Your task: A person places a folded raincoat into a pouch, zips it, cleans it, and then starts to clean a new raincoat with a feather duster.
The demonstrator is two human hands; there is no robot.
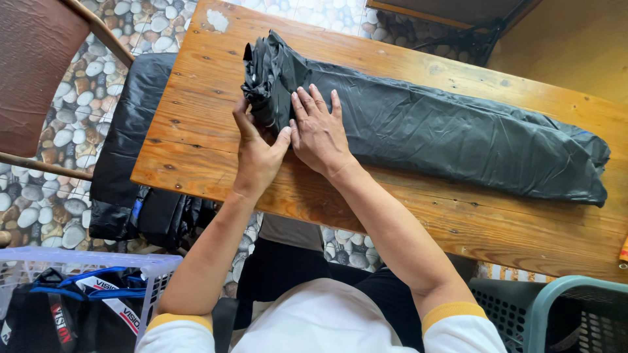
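Observation:
A long black plastic garment or sheet (pixel 445 134) lies folded lengthwise across a wooden table (pixel 196 144), its left end rolled up into a thick bundle (pixel 271 72). My left hand (pixel 256 157) grips the near side of that rolled end with thumb and fingers. My right hand (pixel 318 127) lies flat on the black material just right of the roll, fingers spread and pressing down.
Another black bundle (pixel 134 163) hangs off the table's left edge over a pebble floor. A white basket (pixel 85 261) with dark items stands at lower left, a teal basket (pixel 562 307) at lower right. A brown chair (pixel 33 72) stands at left.

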